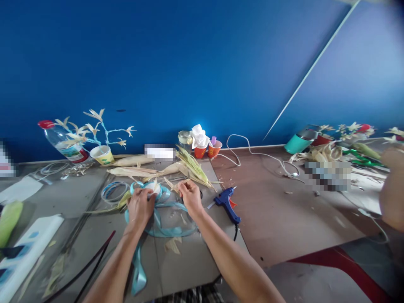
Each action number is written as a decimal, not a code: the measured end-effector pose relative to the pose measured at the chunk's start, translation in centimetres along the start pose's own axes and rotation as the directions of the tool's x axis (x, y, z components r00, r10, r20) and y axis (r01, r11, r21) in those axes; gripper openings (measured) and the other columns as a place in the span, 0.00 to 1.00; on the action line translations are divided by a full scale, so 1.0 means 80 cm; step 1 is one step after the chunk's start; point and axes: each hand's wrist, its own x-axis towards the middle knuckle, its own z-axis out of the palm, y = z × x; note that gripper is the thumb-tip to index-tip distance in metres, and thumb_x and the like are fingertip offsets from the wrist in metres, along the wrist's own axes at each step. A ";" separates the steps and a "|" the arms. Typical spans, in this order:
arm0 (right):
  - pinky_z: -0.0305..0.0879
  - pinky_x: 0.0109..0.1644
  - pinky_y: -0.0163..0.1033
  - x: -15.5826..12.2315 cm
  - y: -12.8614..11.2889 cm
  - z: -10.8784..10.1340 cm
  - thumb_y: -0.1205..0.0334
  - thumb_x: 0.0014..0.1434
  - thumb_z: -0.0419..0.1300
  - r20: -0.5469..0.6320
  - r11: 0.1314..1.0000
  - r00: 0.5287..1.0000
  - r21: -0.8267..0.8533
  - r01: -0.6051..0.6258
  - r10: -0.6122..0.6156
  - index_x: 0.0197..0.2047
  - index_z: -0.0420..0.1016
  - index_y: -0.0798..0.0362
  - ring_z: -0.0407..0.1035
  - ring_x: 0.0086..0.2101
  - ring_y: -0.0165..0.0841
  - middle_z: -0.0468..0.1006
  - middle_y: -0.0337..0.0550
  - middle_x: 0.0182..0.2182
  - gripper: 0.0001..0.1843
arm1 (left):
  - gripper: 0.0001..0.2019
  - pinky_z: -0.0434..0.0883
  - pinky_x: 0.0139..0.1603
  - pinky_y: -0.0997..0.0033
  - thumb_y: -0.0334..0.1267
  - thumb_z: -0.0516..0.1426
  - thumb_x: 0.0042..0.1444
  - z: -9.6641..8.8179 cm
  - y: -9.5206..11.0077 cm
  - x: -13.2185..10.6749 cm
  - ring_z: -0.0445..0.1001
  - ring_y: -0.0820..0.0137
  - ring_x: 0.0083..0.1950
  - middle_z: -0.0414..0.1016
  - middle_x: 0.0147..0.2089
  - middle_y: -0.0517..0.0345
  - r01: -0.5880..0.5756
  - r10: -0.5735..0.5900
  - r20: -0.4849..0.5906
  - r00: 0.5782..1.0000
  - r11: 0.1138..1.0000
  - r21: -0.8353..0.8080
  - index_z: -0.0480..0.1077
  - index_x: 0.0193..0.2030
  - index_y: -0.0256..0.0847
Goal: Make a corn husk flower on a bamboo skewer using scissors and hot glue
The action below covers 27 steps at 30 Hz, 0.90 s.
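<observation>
My left hand [139, 207] is closed on a roll of light blue ribbon [153, 188] near the middle of the grey table [186, 261]. Loose loops of the same blue ribbon [164, 229] trail beneath both wrists and down toward me. My right hand [190, 196] is closed in a pinch on a small piece of dried corn husk [183, 183] just right of the roll. Dried corn husks [134, 171] lie right behind my hands. A blue glue gun [227, 204] rests to the right of my right hand.
A plastic bottle [63, 145] and a cup holding a husk-flower branch [102, 154] stand at the back left. Small orange cups [208, 149], a white cable [261, 155], a teal tumbler [298, 142] and more husk flowers [347, 130] line the back. Another person's arm [393, 189] is at the right edge.
</observation>
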 end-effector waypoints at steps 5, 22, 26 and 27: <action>0.51 0.22 0.31 -0.001 -0.001 0.000 0.56 0.48 0.57 -0.001 1.000 1.000 -0.020 -0.023 0.023 0.25 0.67 0.54 0.55 0.18 0.24 0.62 0.32 0.15 0.09 | 0.05 0.61 0.40 0.64 0.39 0.57 0.49 -0.006 0.005 0.005 0.69 0.61 0.37 0.71 0.32 0.54 0.064 -0.063 0.021 0.998 0.993 -0.097 0.73 0.26 0.42; 0.52 0.24 0.32 -0.009 -0.016 0.003 0.54 0.45 0.63 0.211 0.984 0.974 0.139 -0.114 0.083 0.20 0.65 0.54 0.55 0.19 0.24 0.64 0.33 0.16 0.14 | 0.11 0.61 0.24 0.78 0.35 0.66 0.44 -0.040 0.047 -0.017 0.63 0.80 0.21 0.68 0.23 0.62 0.680 0.159 0.679 0.716 0.058 -0.731 0.67 0.27 0.38; 0.49 0.24 0.32 -0.012 -0.022 0.005 0.57 0.44 0.61 0.243 0.983 0.965 0.132 -0.130 0.095 0.19 0.65 0.54 0.54 0.18 0.23 0.63 0.32 0.15 0.12 | 0.11 0.61 0.23 0.78 0.34 0.66 0.44 -0.039 0.047 -0.018 0.61 0.81 0.18 0.67 0.22 0.63 0.728 0.183 0.716 0.674 0.001 -0.685 0.67 0.28 0.38; 0.49 0.24 0.32 -0.013 -0.023 0.005 0.58 0.44 0.61 0.245 0.982 0.964 0.131 -0.136 0.101 0.19 0.65 0.54 0.53 0.18 0.22 0.63 0.32 0.15 0.11 | 0.11 0.60 0.22 0.78 0.34 0.66 0.44 -0.038 0.046 -0.018 0.60 0.82 0.18 0.67 0.22 0.64 0.737 0.188 0.723 0.664 -0.005 -0.676 0.67 0.28 0.37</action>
